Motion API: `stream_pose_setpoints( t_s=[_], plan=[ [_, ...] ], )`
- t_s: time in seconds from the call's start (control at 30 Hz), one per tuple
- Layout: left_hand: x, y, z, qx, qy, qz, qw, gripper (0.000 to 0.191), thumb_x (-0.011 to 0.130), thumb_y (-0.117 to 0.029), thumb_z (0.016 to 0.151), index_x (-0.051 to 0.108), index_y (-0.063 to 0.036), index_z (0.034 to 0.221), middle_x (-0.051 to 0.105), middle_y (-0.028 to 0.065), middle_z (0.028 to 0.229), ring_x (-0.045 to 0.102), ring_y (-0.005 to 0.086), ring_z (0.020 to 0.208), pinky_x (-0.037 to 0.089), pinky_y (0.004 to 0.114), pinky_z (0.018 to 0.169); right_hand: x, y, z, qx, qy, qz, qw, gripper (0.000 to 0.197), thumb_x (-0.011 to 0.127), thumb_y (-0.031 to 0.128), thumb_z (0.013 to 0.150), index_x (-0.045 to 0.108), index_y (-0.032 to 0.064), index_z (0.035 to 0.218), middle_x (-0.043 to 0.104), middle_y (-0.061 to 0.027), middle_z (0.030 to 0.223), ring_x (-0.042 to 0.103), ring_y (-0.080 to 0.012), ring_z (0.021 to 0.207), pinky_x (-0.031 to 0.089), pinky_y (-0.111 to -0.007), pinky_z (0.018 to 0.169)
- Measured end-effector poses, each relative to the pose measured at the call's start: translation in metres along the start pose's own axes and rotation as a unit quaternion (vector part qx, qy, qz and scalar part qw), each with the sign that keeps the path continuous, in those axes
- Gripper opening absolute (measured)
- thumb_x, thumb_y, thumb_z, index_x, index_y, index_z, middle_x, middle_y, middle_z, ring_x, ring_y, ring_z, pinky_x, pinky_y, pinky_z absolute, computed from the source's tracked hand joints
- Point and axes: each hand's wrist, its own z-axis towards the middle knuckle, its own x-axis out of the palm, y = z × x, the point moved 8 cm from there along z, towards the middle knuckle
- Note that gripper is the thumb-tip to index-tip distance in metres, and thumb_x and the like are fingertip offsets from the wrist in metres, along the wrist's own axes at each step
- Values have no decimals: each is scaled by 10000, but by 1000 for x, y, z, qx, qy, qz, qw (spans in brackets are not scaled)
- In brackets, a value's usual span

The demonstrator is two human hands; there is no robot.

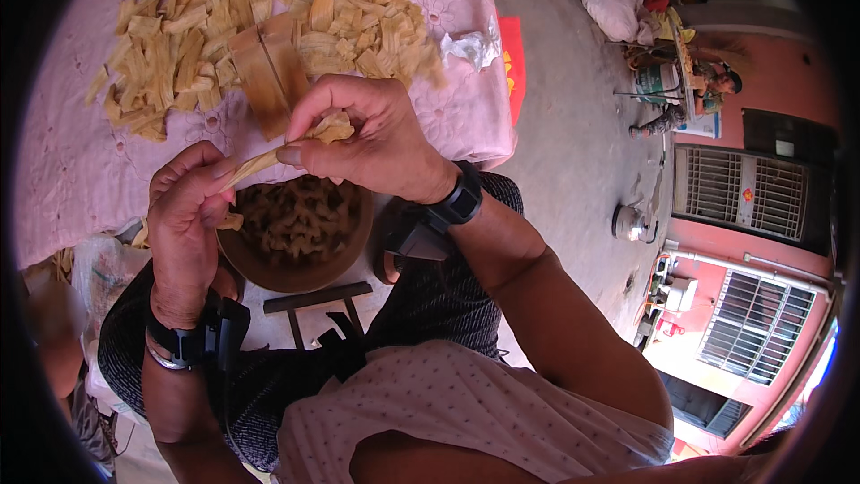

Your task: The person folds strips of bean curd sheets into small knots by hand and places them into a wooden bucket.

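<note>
Between my left hand [181, 235] and my right hand [376, 138] stretches a narrow, pale yellow strip [256, 163] of dried, fibrous material. It is twisted or folded lengthwise, and both hands pinch it between thumb and fingers. A wider, crumpled end shows at my right hand; another end pokes out below my left. Under the strip stands a round brown basin [322, 275] with many small dark pieces [295, 222] inside. Beyond my hands, flat strips [168, 54] and shorter pieces [369, 27] lie heaped on a pink cloth [74, 168]. A brown board [262, 60] with a dark line across it rests among them.
Crumpled clear plastic [472, 47] lies near the cloth's right edge, beside a red item [512, 64]. A woven sack [101, 282] leans at the left, near another person's arm [60, 349]. Across the concrete floor [571, 141], another person [719, 84] sits by a small table.
</note>
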Motion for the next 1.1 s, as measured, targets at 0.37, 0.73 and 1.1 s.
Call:
stream_pose_setpoints(
  t_s=[0.37, 0.73, 1.1],
  plan=[
    [-8, -14, 45, 69, -33, 82, 994, 76, 572, -114, 830, 566, -48, 795, 412, -71, 588, 303, 12, 479, 232, 173, 458, -37, -49, 28, 133, -86, 46, 986, 80, 620, 1, 796, 548, 16, 826, 581, -52, 630, 471, -37, 506, 361, -179, 430],
    [-7, 3, 26, 43, -69, 143, 986, 103, 546, -78, 784, 500, -31, 705, 386, -40, 603, 325, 47, 572, 258, 186, 539, -20, -7, 13, -74, -50, -255, 963, 191, 719, 113, 697, 552, 25, 725, 562, -16, 688, 499, -98, 597, 405, -230, 509],
    [37, 22, -1, -100, 87, 36, 990, 183, 536, -180, 792, 551, 1, 777, 508, 41, 585, 472, 122, 457, 366, 227, 411, 17, 11, -3, -186, -51, -418, 888, 140, 614, 153, 821, 524, 45, 824, 543, -91, 556, 564, -284, 493, 441, -333, 444]
  ],
)
